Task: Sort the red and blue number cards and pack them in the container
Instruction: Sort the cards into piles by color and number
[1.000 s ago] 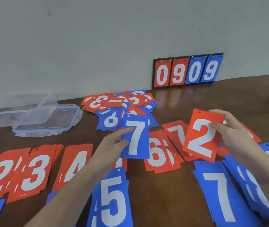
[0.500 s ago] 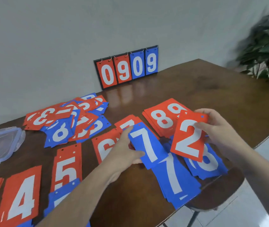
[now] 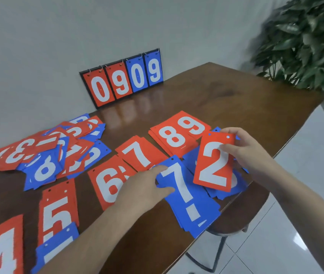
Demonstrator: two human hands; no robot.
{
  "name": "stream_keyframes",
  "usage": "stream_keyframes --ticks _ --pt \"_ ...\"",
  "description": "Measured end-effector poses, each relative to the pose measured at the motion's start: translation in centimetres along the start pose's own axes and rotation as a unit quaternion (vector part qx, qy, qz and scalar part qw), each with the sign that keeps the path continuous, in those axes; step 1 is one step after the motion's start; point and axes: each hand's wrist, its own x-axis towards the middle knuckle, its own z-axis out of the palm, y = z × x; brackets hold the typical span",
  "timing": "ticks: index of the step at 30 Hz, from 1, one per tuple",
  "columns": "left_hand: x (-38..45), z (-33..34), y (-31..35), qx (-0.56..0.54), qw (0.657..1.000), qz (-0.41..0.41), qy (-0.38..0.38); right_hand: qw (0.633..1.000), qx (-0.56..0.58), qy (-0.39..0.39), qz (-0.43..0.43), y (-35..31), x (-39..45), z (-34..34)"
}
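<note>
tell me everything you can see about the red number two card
The red 2 card is a flat, stiff-looking rectangle, red with a big white 2 and a small punched hole near its top edge. The right hand holds it by the upper right, thumb across the face and fingers over the top corner. It is held upright, tilted a little clockwise, lifted above a blue pile near the table edge, overlapping that pile in view. The left hand does not touch it.
</note>
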Motion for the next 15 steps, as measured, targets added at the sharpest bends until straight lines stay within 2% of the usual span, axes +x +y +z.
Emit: stream_keyframes --ticks 7,15 --pt "-2.3 -3.1 -5.2 -0.013 0.997 -0.046 0.064 0.997 -0.039 -0.066 -0.021 -1.9 -0.7 5.4" --pt "-11.3 -7.3 -16.4 -0.02 0.973 -0.172 0.154 0.971 -0.06 -0.223 -0.062 -4.8 -3.4 19.7"
